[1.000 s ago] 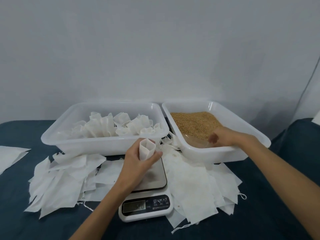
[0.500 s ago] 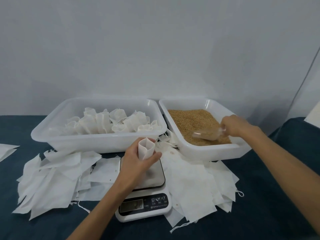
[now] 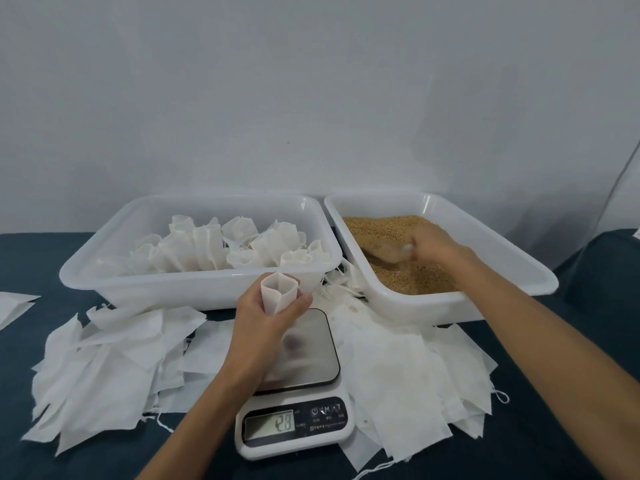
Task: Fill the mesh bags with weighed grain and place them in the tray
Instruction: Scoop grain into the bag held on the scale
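The worktop (image 3: pixel 52 455) in front of you is covered in dark blue cloth. On it stand two white plastic trays, rectangular with rounded corners, side by side and nearly touching. The left tray (image 3: pixel 194 285) holds a cluster of filled mesh bags (image 3: pixel 214 251), white and puckered at the top; they overlap too much for you to count. The right tray (image 3: pixel 512 268) holds loose golden-brown grain (image 3: pixel 381 225). Flat empty bags (image 3: pixel 104 372), thin white fabric with drawstrings, lie in two loose heaps, one on either side of the single scale (image 3: pixel 294 407), which has a brushed metal plate and a white body with a lit display.

Your left hand (image 3: pixel 266 327) is above the scale plate, its fingers (image 3: pixel 298 304) curled round one open mesh bag (image 3: pixel 278 294), held upright with its mouth spread wide. Your right hand (image 3: pixel 436 245) is inside the right tray, fingers closed on a clear scoop (image 3: pixel 384 252) that sits low in the grain and is loaded with it.
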A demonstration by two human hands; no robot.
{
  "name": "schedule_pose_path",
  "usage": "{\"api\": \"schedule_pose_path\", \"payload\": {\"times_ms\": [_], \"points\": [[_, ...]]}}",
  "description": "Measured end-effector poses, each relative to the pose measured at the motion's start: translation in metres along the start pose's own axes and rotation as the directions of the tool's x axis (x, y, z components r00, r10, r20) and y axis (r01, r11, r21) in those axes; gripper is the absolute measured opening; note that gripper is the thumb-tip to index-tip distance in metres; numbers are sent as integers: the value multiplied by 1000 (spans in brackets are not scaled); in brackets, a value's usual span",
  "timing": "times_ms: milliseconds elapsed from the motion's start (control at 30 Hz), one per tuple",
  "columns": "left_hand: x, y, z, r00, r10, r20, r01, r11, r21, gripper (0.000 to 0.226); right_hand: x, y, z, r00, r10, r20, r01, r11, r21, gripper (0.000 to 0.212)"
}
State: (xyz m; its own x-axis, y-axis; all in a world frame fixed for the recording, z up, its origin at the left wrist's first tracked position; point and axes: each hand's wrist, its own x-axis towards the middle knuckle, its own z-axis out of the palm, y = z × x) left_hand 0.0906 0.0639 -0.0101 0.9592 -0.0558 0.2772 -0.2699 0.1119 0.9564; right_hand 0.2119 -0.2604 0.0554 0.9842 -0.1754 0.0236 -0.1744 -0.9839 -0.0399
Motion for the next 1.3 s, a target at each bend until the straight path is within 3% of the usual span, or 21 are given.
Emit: {"api": "schedule_pose_path", "payload": {"times_ms": [100,467,633,900,1133,1300], "points": [[-1,2,3,1000,4,13,-3,1000,-22,19,-9,15,-3,998,63,-30,-59,991,122,16],[-4,-2,9,999,17,40,-17,1000,19,19,-26,19,-4,995,75,-65,-55,961,271,20],[-3,-5,10,999,16,49,-18,1000,25,17,-48,9,-20,987,-73,-140,127,894,429,13],[-6,-1,12,999,-33,8,32,997,66,16,-107,-28,-59,900,-426,-96,425,803,419,18],[-6,2,12,998,-43,34,40,996,83,22,-123,-42,-76,849,-515,-117,518,766,381,26],[-8,3,11,998,-34,52,30,996,84,20,-123,-48,-79,849,-516,-110,526,809,263,31]]}}
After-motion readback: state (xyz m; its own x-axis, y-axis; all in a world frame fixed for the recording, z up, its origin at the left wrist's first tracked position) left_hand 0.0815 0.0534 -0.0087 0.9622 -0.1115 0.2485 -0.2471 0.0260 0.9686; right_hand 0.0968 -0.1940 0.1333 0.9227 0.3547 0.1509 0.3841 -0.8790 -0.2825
